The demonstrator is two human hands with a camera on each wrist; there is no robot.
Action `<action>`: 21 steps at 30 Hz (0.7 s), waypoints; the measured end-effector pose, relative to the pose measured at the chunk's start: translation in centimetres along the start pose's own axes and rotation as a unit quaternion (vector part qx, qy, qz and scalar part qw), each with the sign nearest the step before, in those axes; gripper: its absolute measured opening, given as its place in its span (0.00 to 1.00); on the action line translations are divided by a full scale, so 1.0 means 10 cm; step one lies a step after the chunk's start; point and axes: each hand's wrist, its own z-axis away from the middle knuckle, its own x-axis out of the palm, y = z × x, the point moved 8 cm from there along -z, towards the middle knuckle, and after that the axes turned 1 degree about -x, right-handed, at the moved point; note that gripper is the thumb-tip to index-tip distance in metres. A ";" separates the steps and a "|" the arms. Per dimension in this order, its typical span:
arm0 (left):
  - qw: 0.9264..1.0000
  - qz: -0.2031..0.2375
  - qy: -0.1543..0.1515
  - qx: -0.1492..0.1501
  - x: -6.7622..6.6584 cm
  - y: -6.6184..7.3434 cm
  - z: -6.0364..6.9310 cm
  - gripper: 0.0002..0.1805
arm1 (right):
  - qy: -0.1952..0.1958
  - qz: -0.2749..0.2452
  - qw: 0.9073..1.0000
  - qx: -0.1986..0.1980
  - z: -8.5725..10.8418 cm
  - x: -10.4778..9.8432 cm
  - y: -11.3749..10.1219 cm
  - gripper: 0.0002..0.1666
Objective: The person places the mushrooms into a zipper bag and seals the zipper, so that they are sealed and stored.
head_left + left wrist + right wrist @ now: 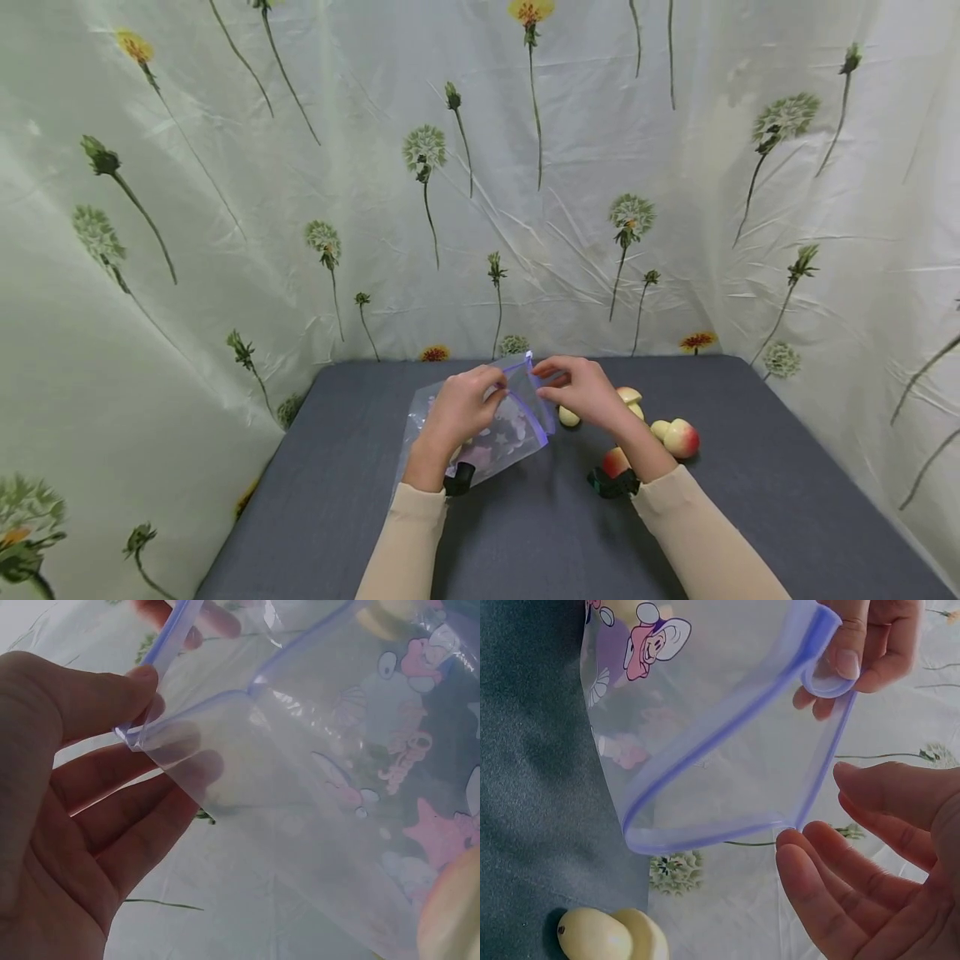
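Note:
A clear zip bag (517, 442) with purple zip edges and printed pink cartoon figures is held above the dark table, its mouth spread apart. My left hand (467, 408) pinches a corner of the purple rim between thumb and forefinger, while its other fingers lie behind the clear film, as the left wrist view shows. At the opposite side of the mouth is my right hand (581, 387), thumb and fingers parted, fingertips at the rim (795, 825). A pale peach-coloured round thing (454, 911) shows at the bag's lower part in the left wrist view.
Right of the bag, several yellow and red fruit-like pieces lie on the dark table (337, 500): a red-yellow one (681, 439), another partly behind the right wrist (616, 462), and yellow ones (596, 935). A flowered curtain (480, 208) hangs behind.

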 end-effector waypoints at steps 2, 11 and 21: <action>1.000 -0.003 -0.005 -0.001 0.01 -0.01 0.00 0.05 | 0.007 0.003 1.000 0.006 0.01 -0.02 0.02 0.19; 1.000 -0.004 -0.015 0.003 0.04 -0.01 -0.01 0.03 | 0.040 0.009 0.999 0.020 0.07 -0.10 0.14 0.17; 1.000 -0.021 -0.021 0.006 0.06 0.00 -0.01 0.02 | 0.057 0.028 0.997 0.050 0.10 -0.15 0.34 0.20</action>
